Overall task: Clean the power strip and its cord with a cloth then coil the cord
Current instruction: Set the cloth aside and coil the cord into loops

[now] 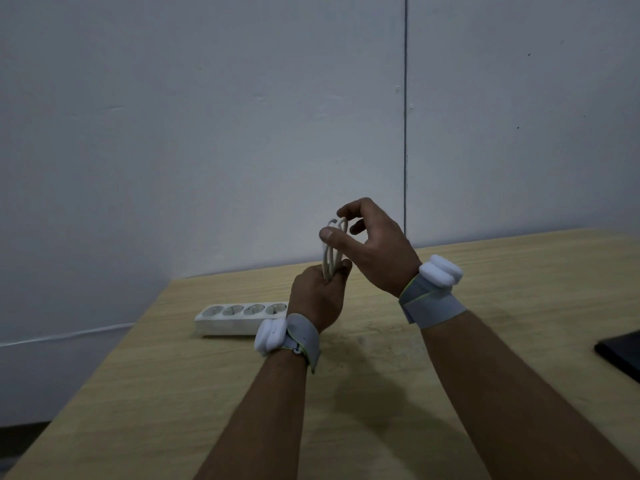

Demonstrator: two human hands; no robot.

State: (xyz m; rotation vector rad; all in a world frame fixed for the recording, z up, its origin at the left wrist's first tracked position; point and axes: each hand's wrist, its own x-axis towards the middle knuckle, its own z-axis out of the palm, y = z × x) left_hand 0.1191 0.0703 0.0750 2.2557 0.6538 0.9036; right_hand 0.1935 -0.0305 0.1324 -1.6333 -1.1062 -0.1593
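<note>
A white power strip with a row of round sockets lies on the wooden table, left of my hands; its right end is hidden behind my left hand. Its white cord stands in upright loops above the table. My left hand grips the bottom of the loops. My right hand pinches the top of the loops between thumb and fingers. No cloth is in view.
A dark flat object lies at the table's right edge. A grey wall stands close behind the table. A thin white cable runs along the wall at the lower left. The table's left edge runs diagonally toward the lower left corner.
</note>
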